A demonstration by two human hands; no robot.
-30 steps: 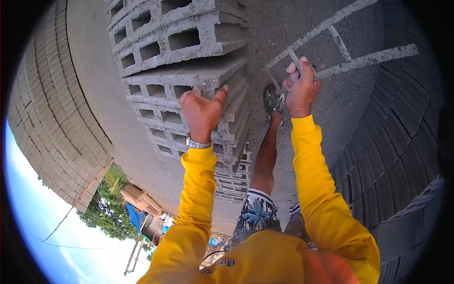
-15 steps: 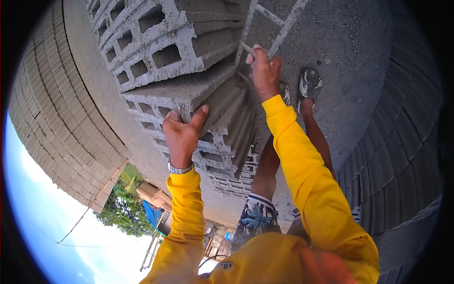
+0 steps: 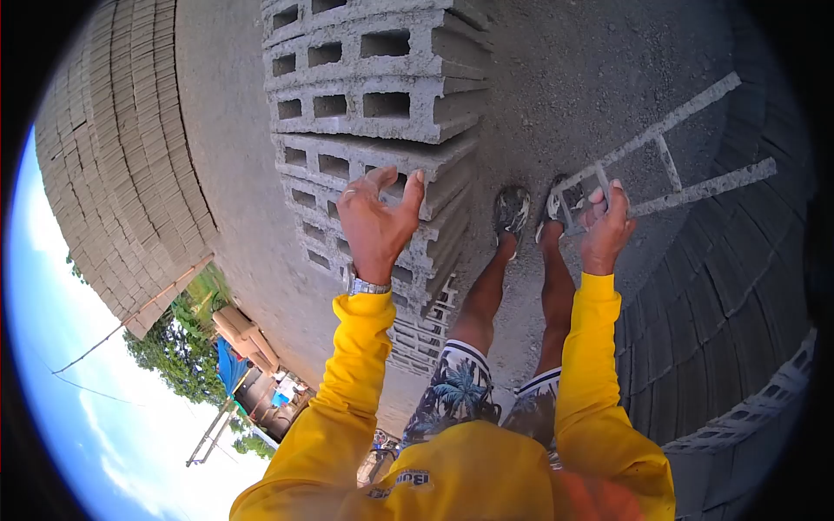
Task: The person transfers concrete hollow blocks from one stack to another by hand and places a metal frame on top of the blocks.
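Observation:
My left hand (image 3: pixel 379 224), with a watch (image 3: pixel 363 283) at the wrist, is in front of the hollow face of a grey concrete block (image 3: pixel 445 165) in a tall stack. Its thumb and curved fingers are apart; I cannot tell whether they touch the block. A narrow dark gap runs above that block, under the upper blocks (image 3: pixel 387 74). My right hand (image 3: pixel 606 230) is closed around a crossbar of a ladder-shaped, cement-grey frame (image 3: pixel 669 163), which it holds above the ground beside my right foot. The frame's long rails point away to the right.
Both feet, in dark shoes (image 3: pixel 512 210), stand on gritty grey ground (image 3: pixel 556 87). More stacked blocks (image 3: pixel 712 347) line the right side. A long wall of blocks (image 3: pixel 113 165) stands at the left. Below it are trees (image 3: pixel 174 347) and a blue tarp (image 3: pixel 230 366).
My right hand has swung the frame away from the stack to the right, its rails turning rightward. My left hand stays by the same block, its fingers looser. The view has turned.

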